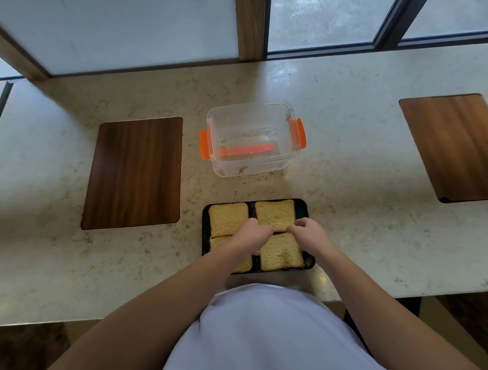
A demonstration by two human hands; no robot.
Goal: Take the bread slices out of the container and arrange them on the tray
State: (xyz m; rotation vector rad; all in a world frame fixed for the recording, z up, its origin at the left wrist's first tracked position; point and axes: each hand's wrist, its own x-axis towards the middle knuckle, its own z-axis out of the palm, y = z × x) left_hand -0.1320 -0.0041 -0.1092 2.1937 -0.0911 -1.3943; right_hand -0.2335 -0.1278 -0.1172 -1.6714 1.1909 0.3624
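Now my left hand and right hand both pinch the near edge of the far-right bread slice, straight ahead on the tray

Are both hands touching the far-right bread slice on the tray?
Touching. Head view: left hand and right hand fingertips pinch the far-right slice's near edge.

Four golden-brown bread slices lie flat on the black tray in a two-by-two grid: far-left slice, far-right slice, near-right slice and near-left slice, the last mostly hidden. The tray sits at the bench's near edge. Beyond it stands the clear container, upright and open, with orange side clips, holding only crumbs.
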